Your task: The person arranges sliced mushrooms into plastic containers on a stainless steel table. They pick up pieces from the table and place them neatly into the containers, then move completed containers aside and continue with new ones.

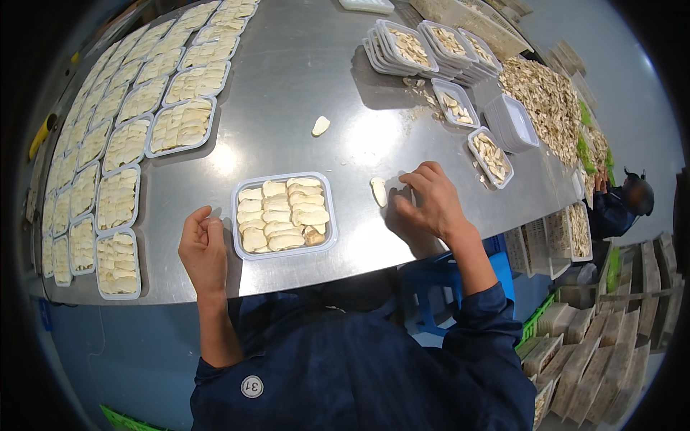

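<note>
Before me on the steel table (280, 129) is a clear plastic tray (332, 226) filled with rows of pale sliced mushroom pieces (276, 202); one piece at its near right corner is browner. My left hand (204, 250) rests just left of the tray, fingers curled in and thumb against them, nothing visible in it. To the right, my right hand (431, 202) hovers over the table with thumb and forefinger apart, holding nothing. A single mushroom slice (379, 192) lies between the tray and that hand. Farther off lies another loose slice (321, 126).
Filled trays (180, 126) stand in rows at left. Back right are stacked trays of slices (404, 46), two smaller filled trays (490, 157), nested empty trays (512, 124) and a large slice heap (539, 108). A co-worker (620, 204) is beyond; crates (598, 345) and a blue stool (431, 285) stand below.
</note>
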Available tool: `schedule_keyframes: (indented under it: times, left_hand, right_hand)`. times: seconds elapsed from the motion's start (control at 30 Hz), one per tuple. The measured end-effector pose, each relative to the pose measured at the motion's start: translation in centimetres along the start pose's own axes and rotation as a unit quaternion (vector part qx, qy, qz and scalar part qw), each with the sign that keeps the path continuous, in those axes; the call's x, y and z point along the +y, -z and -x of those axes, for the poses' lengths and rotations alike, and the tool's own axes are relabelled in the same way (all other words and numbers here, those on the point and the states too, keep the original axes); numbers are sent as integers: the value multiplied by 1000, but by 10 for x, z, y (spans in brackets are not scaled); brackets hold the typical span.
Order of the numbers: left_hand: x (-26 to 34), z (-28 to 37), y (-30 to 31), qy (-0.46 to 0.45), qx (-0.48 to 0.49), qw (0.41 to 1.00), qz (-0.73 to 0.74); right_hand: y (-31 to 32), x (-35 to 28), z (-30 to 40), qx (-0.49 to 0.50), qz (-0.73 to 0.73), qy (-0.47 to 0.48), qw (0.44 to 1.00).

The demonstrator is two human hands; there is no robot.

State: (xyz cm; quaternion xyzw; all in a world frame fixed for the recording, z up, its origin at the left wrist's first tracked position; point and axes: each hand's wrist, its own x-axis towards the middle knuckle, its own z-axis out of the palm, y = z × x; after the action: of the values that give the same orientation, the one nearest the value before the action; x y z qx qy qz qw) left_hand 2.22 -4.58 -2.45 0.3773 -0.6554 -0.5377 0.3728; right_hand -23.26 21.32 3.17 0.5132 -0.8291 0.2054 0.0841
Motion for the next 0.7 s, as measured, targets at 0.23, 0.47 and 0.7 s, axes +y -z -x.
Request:
schedule_keyframes:
  times: [0.23, 0.47, 0.7]
  left_hand:
    - [6, 1, 3, 22, -13, 1000, 9]
    - [3, 1, 4, 14, -8, 1000, -16]
    - [3, 1, 3, -4, -3, 1000, -19]
  right_hand:
    - [-12, -15, -19, -79, -11, -43, 996]
    - [-11, -11, -26, -126, -24, -70, 989]
    - [-13, -13, -28, -62, -77, 54, 994]
